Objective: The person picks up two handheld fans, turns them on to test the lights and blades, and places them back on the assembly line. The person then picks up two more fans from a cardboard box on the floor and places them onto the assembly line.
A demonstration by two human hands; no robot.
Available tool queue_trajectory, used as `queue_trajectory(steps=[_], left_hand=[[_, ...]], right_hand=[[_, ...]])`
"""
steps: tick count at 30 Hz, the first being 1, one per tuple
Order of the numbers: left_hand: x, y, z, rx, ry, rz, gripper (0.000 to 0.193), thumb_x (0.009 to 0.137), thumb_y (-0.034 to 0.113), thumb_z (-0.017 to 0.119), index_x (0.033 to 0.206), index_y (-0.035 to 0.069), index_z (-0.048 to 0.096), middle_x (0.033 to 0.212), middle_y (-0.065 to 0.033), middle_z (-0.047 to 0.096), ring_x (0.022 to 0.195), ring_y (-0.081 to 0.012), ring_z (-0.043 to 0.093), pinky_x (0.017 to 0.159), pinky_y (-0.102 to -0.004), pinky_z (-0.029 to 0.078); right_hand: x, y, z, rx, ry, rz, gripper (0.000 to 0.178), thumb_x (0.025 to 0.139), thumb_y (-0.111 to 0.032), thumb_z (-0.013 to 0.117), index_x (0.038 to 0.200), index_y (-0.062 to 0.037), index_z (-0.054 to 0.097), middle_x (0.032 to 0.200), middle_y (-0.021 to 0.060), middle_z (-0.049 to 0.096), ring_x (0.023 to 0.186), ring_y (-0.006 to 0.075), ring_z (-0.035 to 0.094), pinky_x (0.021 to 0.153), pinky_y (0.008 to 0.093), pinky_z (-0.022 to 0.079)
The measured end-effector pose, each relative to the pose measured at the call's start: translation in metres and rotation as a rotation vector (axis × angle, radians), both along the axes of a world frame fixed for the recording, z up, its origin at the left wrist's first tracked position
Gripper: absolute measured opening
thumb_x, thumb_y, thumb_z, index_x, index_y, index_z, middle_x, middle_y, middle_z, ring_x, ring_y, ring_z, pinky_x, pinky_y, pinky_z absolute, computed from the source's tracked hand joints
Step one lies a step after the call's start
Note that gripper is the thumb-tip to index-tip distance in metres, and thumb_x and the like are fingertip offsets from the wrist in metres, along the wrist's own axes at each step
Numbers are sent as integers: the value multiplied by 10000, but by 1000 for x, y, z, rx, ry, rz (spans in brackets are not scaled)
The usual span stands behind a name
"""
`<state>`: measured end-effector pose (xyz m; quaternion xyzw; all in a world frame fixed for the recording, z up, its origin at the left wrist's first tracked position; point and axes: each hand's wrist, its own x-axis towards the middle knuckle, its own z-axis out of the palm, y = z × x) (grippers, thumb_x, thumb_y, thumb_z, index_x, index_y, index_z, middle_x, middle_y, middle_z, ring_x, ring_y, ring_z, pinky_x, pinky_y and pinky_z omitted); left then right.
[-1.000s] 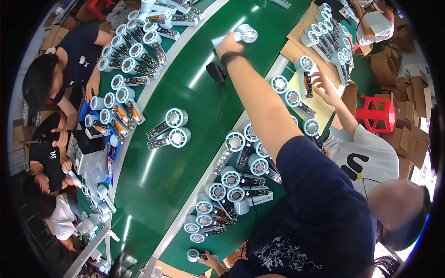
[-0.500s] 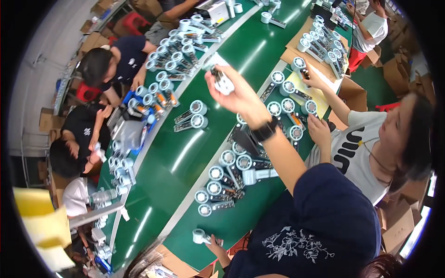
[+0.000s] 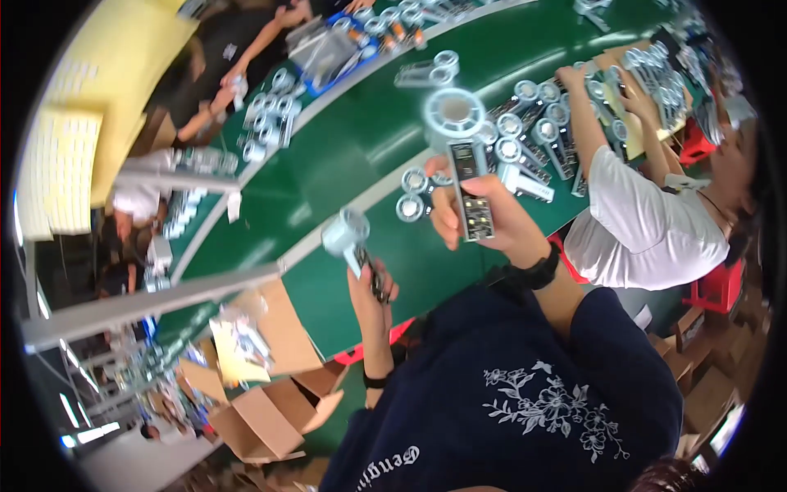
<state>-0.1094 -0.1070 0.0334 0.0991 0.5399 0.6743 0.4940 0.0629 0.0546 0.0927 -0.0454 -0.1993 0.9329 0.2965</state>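
Observation:
My right hand [image 3: 502, 215] is closed round the handle of a light-blue handheld fan [image 3: 455, 113]. Its round ring head points up, and the open handle shows a dark strip and a circuit board with small bright spots. Lower and to the left, my left hand [image 3: 375, 287] grips a second light-blue fan [image 3: 346, 233] by its handle, head tilted up to the left. Dark parts show in that handle beside my fingers. Just beyond my right hand, a group of similar fans [image 3: 508, 150] lies on the green table [image 3: 328, 316].
Two fans [image 3: 430, 72] lie on the green belt [image 3: 303, 176] beyond a pale rail. A co-worker in a white shirt [image 3: 631, 217] handles fans at the right. Open cardboard boxes [image 3: 262, 418] stand lower left, near a metal bar [image 3: 164, 299]. Across the belt is a blue tray [image 3: 336, 53].
The view has swung toward the left. My right hand has come back from over the belt, its fan now upright. My left hand has risen with its fan.

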Motion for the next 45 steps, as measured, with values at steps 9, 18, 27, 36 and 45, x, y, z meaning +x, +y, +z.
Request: queue_trajectory(steps=[9, 18, 27, 36, 45], left_hand=[[19, -8, 34, 298, 8, -86, 330, 915, 191, 516, 1148, 56, 325, 968, -105, 477, 578, -131, 462, 405, -265, 418], [38, -3, 38, 303, 100, -75, 308, 890, 140, 527, 1122, 19, 364, 1000, -99, 477, 594, -110, 456, 363, -233, 387], [63, 7, 37, 223, 139, -158, 357, 887, 144, 545, 1159, 23, 347, 971, -90, 479, 611, -100, 470, 362, -234, 395], [71, 15, 44, 231, 151, -247, 584, 887, 43, 502, 1365, 48, 167, 958, -97, 503, 584, -114, 513, 423, -231, 420], [75, 16, 45, 211, 126, -260, 591, 887, 48, 501, 1367, 48, 157, 962, -93, 486, 627, -115, 516, 425, -240, 441]], right_hand=[[17, -64, -6, 157, -66, 112, 435, 855, -283, 546, 1141, -21, 349, 701, 142, 552, 439, 211, 560, 364, 290, 474], [24, -81, -2, 19, -46, 221, 358, 817, -245, 615, 924, -73, 320, 709, 166, 529, 419, 210, 565, 309, 288, 470], [50, -79, -10, -106, 97, 299, 465, 768, -178, 671, 945, -41, 263, 792, 254, 559, 347, 267, 522, 282, 291, 453], [51, -72, -15, 211, 79, 292, 478, 752, -239, 678, 998, -102, 291, 909, 232, 558, 596, 255, 603, 523, 321, 530], [49, -59, -18, 237, -71, 16, 508, 757, -254, 657, 1071, -81, 298, 839, 189, 551, 578, 235, 584, 513, 342, 552]])
